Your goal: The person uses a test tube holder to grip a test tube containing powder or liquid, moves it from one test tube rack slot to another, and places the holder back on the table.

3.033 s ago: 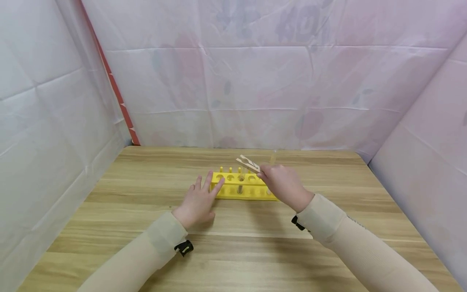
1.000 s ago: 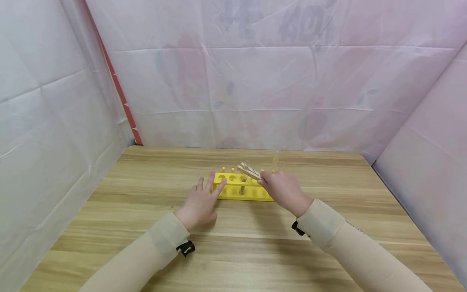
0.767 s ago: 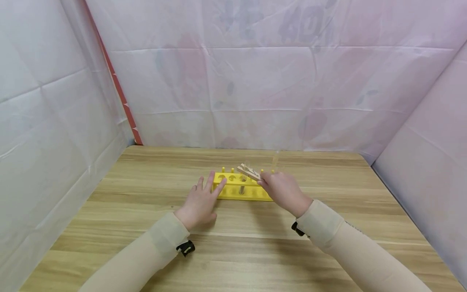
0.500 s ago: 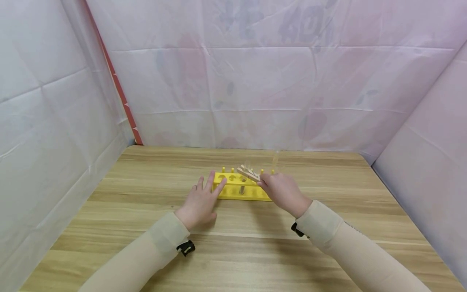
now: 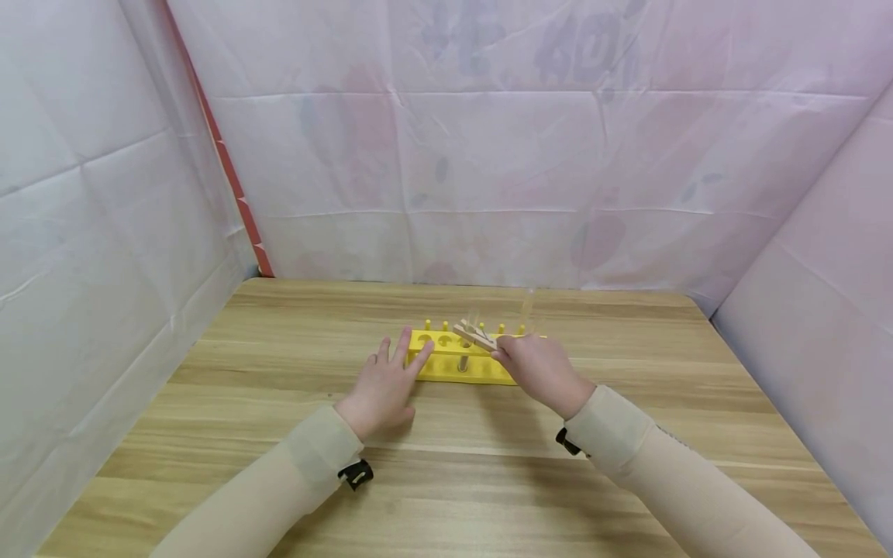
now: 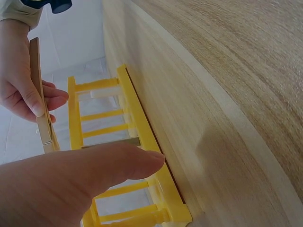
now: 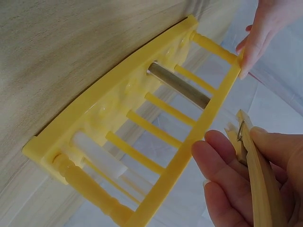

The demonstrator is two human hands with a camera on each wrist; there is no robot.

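1. left hand (image 5: 380, 391), fingers spread, rests on the yellow rack (image 5: 436, 350) at its nine o'clock end.
2. right hand (image 5: 544, 373) pinches a wooden clamp (image 5: 474, 336), tip toward ten o'clock, by the grey-bottomed tube (image 7: 179, 85); whether it grips, i cannot tell.
3. a white-bottomed tube (image 7: 99, 153) stands near three o'clock.

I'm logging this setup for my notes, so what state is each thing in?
Yellow rack: upright on the table.
Dark-filled tube: standing in the yellow rack.
White-filled tube: standing in the yellow rack, clear above the white.
Wooden clamp: held at the dark-filled tube's upper part; whether it grips is unclear.
Left hand: fingers spread, touching the yellow rack.
Right hand: gripping the wooden clamp.
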